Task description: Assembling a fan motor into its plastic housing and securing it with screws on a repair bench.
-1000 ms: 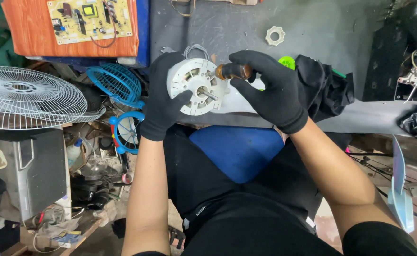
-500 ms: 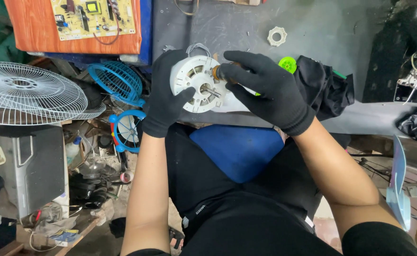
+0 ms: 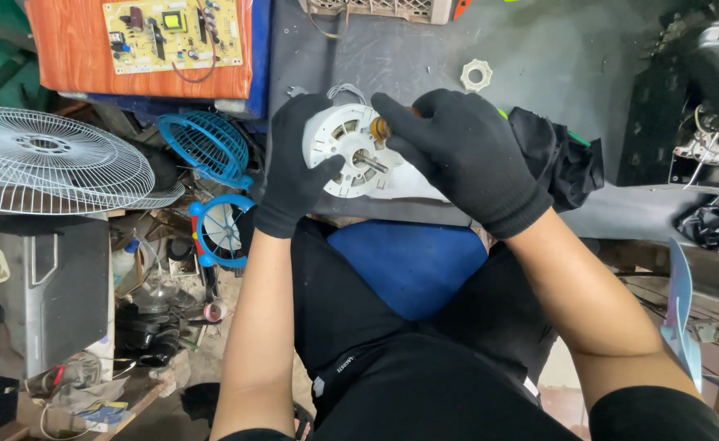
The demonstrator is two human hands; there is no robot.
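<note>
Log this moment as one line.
left hand: holds white fan motor | right hand: screwdriver at motor | place: grey workbench

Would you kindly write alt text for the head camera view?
Two black-gloved hands work on a round white fan motor at a dark workbench: the left hand steadies it, the right hand holds a tool with an orange-brown handle against it.

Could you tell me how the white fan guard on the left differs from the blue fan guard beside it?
The white fan guard is much larger than the blue fan guard. The white one is thin wire and lies nearly flat, its whole round face showing; the blue one looks thicker-ribbed and sits tilted, partly tucked among clutter. Both are domed grilles with spokes from a central hub, and neither gloved hand touches them.
</note>
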